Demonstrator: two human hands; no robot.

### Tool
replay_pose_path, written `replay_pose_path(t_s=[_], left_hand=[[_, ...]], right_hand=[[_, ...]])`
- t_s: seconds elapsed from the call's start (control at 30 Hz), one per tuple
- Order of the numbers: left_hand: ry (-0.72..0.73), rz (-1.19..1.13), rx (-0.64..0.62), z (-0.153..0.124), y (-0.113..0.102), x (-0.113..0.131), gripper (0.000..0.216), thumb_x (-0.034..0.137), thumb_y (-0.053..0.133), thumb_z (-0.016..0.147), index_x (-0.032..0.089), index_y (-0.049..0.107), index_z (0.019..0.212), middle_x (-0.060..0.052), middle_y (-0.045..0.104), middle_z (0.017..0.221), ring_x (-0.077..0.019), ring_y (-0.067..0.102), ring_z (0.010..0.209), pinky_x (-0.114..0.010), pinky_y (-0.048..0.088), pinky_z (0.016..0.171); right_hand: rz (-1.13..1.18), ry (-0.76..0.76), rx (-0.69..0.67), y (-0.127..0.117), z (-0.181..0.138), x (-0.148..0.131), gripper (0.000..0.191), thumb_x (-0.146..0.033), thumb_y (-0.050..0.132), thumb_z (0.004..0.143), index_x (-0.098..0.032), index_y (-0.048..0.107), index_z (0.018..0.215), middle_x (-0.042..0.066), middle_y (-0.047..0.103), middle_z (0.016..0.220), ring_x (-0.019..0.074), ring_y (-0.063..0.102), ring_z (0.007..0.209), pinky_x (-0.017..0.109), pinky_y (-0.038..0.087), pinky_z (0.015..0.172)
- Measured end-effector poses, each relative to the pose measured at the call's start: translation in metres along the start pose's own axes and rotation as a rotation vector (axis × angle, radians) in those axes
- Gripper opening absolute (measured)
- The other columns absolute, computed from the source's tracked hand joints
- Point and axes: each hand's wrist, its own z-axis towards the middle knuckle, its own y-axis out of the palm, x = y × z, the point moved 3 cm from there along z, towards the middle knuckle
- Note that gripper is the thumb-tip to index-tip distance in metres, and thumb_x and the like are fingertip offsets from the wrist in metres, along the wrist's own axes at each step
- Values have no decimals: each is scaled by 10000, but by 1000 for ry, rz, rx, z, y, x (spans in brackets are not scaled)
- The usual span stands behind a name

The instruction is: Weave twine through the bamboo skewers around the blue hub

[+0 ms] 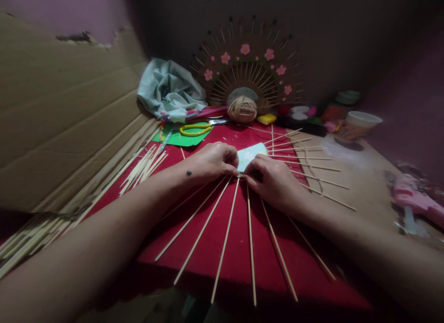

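Thin wooden sticks fan out from a pale blue-and-white round piece lying on a red surface. My left hand is closed in a pinch at the near-left edge of this piece. Opposite it, my right hand pinches close by, thumb and forefinger together. Between the fingertips a short tan bit of twine crosses the base of one stick; the fingers cover most of it. A loose loop of twine lies over the sticks on the right.
Behind stand a twine ball and a stick fan with pink flowers. Yellow-handled scissors rest on green sheet. Loose sticks lie left, beside a cardboard wall. A cup and pink glue gun are right.
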Motion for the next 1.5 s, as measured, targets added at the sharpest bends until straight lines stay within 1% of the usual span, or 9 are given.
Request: replay_pose_path(t_s=[0.23,0.53,0.77,0.97,1.17,1.27,1.33,1.4,1.5], left_hand=[[-14,41,24,1,1,1,144,253,654,633,138,612,709,29,554,599,-107,490,566,-221,320,521],[-22,133,67,4,5,1,119,229,650,628,142,600,693,16,551,615,-112,472,579,-231,313,530],[35,214,64,2,4,6,69,194,614,656,146,587,697,13,539,624,-112,454,582,-232,306,534],[113,332,120,-1,7,6,67,212,594,683,154,575,713,2,528,665,-121,449,610,-235,315,558],[114,370,124,-2,9,5,60,207,584,693,164,567,732,-5,530,699,-129,457,635,-240,326,574],[110,371,128,-2,9,5,60,211,586,692,169,566,729,-2,527,697,-130,457,637,-239,325,575],[107,362,133,-2,9,5,59,213,585,694,167,565,724,-2,525,693,-128,455,634,-237,324,573],[104,351,134,-2,9,5,62,219,585,696,165,565,717,-2,524,688,-127,454,631,-236,323,571],[102,334,142,-2,9,5,68,229,587,697,165,564,709,1,525,678,-124,451,620,-233,315,557]], right_hand=[[-87,3,17,3,0,0,80,-208,528,774,-166,563,716,33,570,742,136,492,654,257,339,581],[-100,19,-9,3,1,-1,94,-224,518,776,-157,569,734,45,574,761,144,492,667,266,331,573],[-96,19,-4,4,1,-1,100,-233,520,775,-157,568,730,44,571,759,141,484,663,267,331,577],[-86,26,-3,4,1,0,87,-223,521,768,-158,563,728,39,566,768,136,483,668,264,335,590],[-58,22,-17,2,1,-2,79,-218,524,764,-158,564,732,37,562,762,138,488,670,267,350,612],[-1,25,-18,0,1,-2,54,-191,534,746,-155,565,718,38,560,752,140,496,671,267,366,622],[54,15,-2,-2,2,0,34,-141,541,715,-153,572,718,31,556,724,136,497,657,261,373,615],[104,-29,22,-3,1,1,102,-82,530,689,-148,597,728,27,556,708,132,499,646,255,375,606],[154,-123,41,-5,-1,3,192,-29,506,686,-146,647,745,34,568,722,129,512,652,250,378,608]])
